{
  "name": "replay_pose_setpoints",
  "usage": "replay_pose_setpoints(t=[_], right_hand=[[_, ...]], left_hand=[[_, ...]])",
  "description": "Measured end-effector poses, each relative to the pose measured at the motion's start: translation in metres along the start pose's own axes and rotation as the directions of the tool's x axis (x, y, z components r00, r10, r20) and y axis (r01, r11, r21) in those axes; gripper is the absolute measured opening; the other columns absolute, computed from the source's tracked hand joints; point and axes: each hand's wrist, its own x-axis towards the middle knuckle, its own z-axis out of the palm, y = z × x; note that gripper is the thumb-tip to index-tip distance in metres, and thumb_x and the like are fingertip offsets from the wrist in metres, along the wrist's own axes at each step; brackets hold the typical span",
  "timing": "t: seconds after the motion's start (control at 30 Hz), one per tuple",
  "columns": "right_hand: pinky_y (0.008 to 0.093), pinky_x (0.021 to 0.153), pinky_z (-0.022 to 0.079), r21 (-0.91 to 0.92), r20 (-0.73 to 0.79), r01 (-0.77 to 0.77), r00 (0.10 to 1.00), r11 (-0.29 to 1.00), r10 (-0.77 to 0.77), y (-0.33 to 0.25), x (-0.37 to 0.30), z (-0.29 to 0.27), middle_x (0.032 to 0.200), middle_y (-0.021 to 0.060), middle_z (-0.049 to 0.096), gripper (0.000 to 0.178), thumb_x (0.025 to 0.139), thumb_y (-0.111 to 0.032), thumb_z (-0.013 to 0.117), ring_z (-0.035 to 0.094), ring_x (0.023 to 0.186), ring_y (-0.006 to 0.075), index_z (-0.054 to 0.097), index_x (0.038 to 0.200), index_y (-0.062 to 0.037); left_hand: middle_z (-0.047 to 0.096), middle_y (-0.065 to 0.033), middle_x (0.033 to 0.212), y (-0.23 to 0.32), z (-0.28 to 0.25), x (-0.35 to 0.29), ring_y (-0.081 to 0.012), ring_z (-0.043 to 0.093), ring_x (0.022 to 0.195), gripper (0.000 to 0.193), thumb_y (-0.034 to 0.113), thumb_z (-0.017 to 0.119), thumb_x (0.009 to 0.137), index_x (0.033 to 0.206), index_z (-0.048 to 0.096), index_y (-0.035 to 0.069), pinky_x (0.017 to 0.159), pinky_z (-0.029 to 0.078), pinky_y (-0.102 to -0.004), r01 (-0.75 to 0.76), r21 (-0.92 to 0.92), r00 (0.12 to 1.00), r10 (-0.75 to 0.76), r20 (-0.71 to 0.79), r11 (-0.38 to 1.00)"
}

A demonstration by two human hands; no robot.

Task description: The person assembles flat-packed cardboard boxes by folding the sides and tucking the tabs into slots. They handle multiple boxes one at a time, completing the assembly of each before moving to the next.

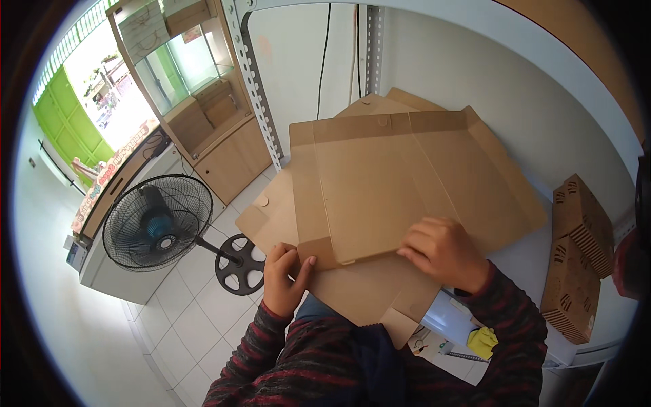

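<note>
A brown cardboard box blank (369, 180) lies unfolded in front of me, with creases across it and its side flaps partly raised. My left hand (283, 277) is closed on its near left corner, the thumb against the small corner flap (317, 252). Along the near edge, my right hand (444, 254) has its fingers bent and pinched at the fold. Beneath it lie more flat cardboard blanks (369, 292), which stick out on the left, at the back and toward my body.
At right, two folded brown boxes (573, 288) stand on the white table (519, 271). A yellow crumpled cloth (481, 342) sits near my right forearm. On the tiled floor to the left stands a black fan (159, 224); behind it is a wooden cabinet (227, 159). A perforated metal post (261, 88) rises behind the blanks.
</note>
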Motion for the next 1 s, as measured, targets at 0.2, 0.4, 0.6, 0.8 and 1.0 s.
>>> replay_pose_setpoints(t=[0.2,0.4,0.6,0.8,1.0], right_hand=[[0.0400,0.068,0.046,-0.026,-0.168,-0.149,0.975,0.988,0.143,0.031,0.003,0.017,0.072,0.0096,0.057,0.038,0.072,-0.036,0.078,0.057,0.073,0.0292,0.060,0.077,-0.0036],[0.0400,0.070,0.045,-0.028,-0.146,-0.182,0.973,0.983,0.176,0.045,-0.001,0.031,0.075,0.0108,0.059,0.049,0.075,-0.050,0.074,0.057,0.075,0.0291,0.059,0.080,-0.0035],[0.0410,0.078,0.044,-0.100,-0.129,-0.128,0.985,0.987,0.115,0.055,-0.006,0.037,0.084,0.0114,0.060,0.055,0.079,-0.057,0.067,0.057,0.082,0.0295,0.060,0.091,-0.0037],[0.0396,0.094,0.041,0.039,-0.209,-0.061,0.976,0.997,0.068,0.060,-0.003,0.011,0.107,0.0131,0.060,0.061,0.082,-0.056,0.065,0.055,0.102,0.0295,0.061,0.112,-0.0026],[0.0441,0.110,0.030,0.430,0.102,-0.280,0.960,0.858,0.263,0.073,-0.031,-0.052,0.128,0.0134,0.056,0.068,0.074,-0.038,0.080,0.045,0.127,0.0306,0.054,0.129,-0.0079]], left_hand=[[0.053,-0.0129,0.078,-0.003,0.004,0.007,-0.0307,0.049,0.072,0.024,0.015,0.070,0.081,0.075,0.056,-0.003,0.067,0.040,-0.0375,-0.058,0.069,0.998,0.060,-0.019,0.996],[0.052,-0.0117,0.079,0.000,0.002,0.002,-0.0294,0.048,0.075,0.023,0.015,0.070,0.081,0.076,0.055,-0.002,0.070,0.038,-0.0377,-0.076,0.096,0.997,0.079,-0.024,0.992],[0.051,-0.0115,0.080,0.000,0.003,-0.002,-0.0299,0.047,0.076,0.024,0.015,0.070,0.081,0.076,0.054,-0.001,0.071,0.038,-0.0377,-0.069,0.068,0.997,0.070,-0.019,0.995],[0.053,-0.0122,0.083,-0.005,-0.001,0.008,-0.0312,0.049,0.079,0.023,0.014,0.070,0.082,0.076,0.054,-0.001,0.072,0.039,-0.0379,-0.138,0.085,0.981,0.148,-0.125,0.987],[0.056,-0.0107,0.086,-0.028,-0.026,0.025,-0.0295,0.053,0.081,0.017,0.012,0.070,0.081,0.084,0.058,0.001,0.072,0.040,-0.0360,-0.066,0.183,0.962,0.111,-0.248,0.981]])
